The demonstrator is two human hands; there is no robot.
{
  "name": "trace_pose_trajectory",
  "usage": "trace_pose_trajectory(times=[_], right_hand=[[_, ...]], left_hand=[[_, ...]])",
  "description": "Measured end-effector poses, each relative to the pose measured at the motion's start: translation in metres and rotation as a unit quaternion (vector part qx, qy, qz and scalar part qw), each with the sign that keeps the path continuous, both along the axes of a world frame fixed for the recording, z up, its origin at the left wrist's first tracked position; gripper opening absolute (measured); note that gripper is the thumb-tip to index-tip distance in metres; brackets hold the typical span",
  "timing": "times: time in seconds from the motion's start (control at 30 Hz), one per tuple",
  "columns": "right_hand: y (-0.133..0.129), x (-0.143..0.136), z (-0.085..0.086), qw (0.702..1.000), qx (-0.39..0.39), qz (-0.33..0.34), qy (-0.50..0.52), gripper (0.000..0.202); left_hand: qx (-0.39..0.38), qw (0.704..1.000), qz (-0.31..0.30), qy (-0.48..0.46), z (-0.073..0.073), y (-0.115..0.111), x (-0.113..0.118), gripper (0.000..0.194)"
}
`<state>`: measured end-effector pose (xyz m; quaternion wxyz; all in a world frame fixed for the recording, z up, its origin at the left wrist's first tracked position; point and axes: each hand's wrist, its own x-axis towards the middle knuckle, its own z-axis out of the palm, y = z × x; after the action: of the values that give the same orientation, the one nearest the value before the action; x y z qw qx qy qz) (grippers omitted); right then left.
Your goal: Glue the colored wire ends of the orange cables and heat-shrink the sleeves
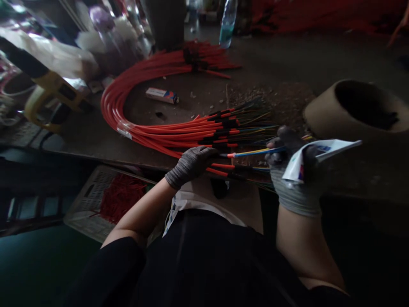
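A bundle of red-orange cables (166, 133) curves in a U across the workbench, with black sleeves and fine wires at its near ends. My left hand (194, 164), in a grey glove, is closed around one cable by its black sleeve. Blue and yellow wires (255, 152) run from that cable's end to the fingers of my right hand (292, 170), also gloved. My right hand is closed on a white squeeze tube (295, 165) lying across its palm, its flat end pointing right. Whether its fingertips also pinch the wires is hard to make out.
A cardboard tube (322, 108) stands at the right, and a small carton (161, 95) lies inside the cable curve. Behind are a water bottle (227, 25) and a yellow-black tool (53, 96). Below the bench edge, a crate (87, 192) holds red pieces.
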<state>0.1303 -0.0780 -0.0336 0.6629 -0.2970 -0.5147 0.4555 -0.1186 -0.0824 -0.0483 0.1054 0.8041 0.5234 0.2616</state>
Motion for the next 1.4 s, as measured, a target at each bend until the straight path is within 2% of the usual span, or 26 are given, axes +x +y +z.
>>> trace_pose_trajectory(times=[0.1,0.17,0.23,0.27,0.33,0.4,0.5,0.6,0.67,0.73,0.8,0.83,0.87,0.93,1.0,1.07,1.17,1.27,1.33,1.4], right_hand=[[-0.001,0.000,-0.002,0.988,-0.080,0.041,0.123,0.035],[-0.004,0.009,-0.006,0.976,-0.131,0.071,0.161,0.034],[-0.011,0.023,-0.010,0.969,-0.162,0.063,0.175,0.033],[-0.015,0.030,-0.010,0.969,-0.160,0.038,0.183,0.032],[-0.022,0.040,-0.011,0.971,-0.133,-0.030,0.198,0.031],[-0.024,0.039,-0.012,0.971,-0.117,-0.054,0.202,0.032],[-0.012,0.018,-0.017,0.968,-0.179,0.017,0.176,0.033],[0.010,-0.002,-0.021,0.965,-0.208,0.029,0.157,0.018],[0.019,-0.006,-0.016,0.970,-0.177,-0.004,0.168,0.013],[0.019,-0.004,-0.003,0.982,-0.106,-0.048,0.150,0.024],[0.015,0.000,0.012,0.992,-0.016,-0.104,0.072,0.039],[0.012,0.001,0.018,0.991,0.019,-0.127,0.028,0.042],[0.009,0.001,0.023,0.989,0.041,-0.142,-0.008,0.042],[0.005,-0.002,0.026,0.985,0.059,-0.161,-0.031,0.034],[0.005,-0.007,0.021,0.978,0.062,-0.192,-0.047,0.034],[0.006,-0.008,0.010,0.963,0.061,-0.252,-0.079,0.039],[0.010,-0.001,-0.005,0.923,0.064,-0.348,-0.150,0.039],[0.013,0.009,-0.004,0.897,0.052,-0.388,-0.206,0.034],[0.017,0.010,0.004,0.904,0.040,-0.382,-0.188,0.027],[0.021,0.004,0.012,0.936,0.018,-0.329,-0.127,0.023]], left_hand=[[0.030,0.998,-0.035,-0.036,0.007,-0.005,0.013,0.021],[0.042,0.996,-0.067,-0.048,0.012,-0.009,0.026,0.025],[0.028,0.994,-0.097,-0.033,0.013,-0.009,0.036,0.034],[0.007,0.994,-0.105,-0.020,0.011,-0.006,0.039,0.038],[-0.035,0.995,-0.093,0.021,0.006,0.005,0.044,0.041],[-0.045,0.992,-0.051,0.103,0.004,0.023,0.048,0.035],[-0.045,0.969,-0.008,0.243,0.010,0.050,0.059,0.035],[-0.045,0.965,-0.008,0.259,0.023,0.061,0.072,0.035],[-0.004,0.985,-0.037,0.171,0.031,0.057,0.076,0.037],[0.044,0.994,-0.101,0.018,0.040,0.051,0.075,0.035],[0.067,0.976,-0.173,-0.117,0.052,0.047,0.072,0.026],[0.072,0.966,-0.198,-0.149,0.059,0.045,0.070,0.022],[0.076,0.963,-0.211,-0.149,0.067,0.044,0.068,0.022],[0.101,0.970,-0.203,-0.092,0.085,0.043,0.066,0.023],[0.127,0.973,-0.190,-0.025,0.103,0.043,0.065,0.026],[0.121,0.969,-0.215,0.014,0.117,0.046,0.065,0.029],[0.088,0.958,-0.270,0.045,0.131,0.054,0.064,0.026],[0.075,0.951,-0.290,0.071,0.139,0.064,0.064,0.024],[0.062,0.947,-0.303,0.087,0.141,0.071,0.066,0.023],[0.058,0.949,-0.296,0.091,0.140,0.079,0.068,0.028]])
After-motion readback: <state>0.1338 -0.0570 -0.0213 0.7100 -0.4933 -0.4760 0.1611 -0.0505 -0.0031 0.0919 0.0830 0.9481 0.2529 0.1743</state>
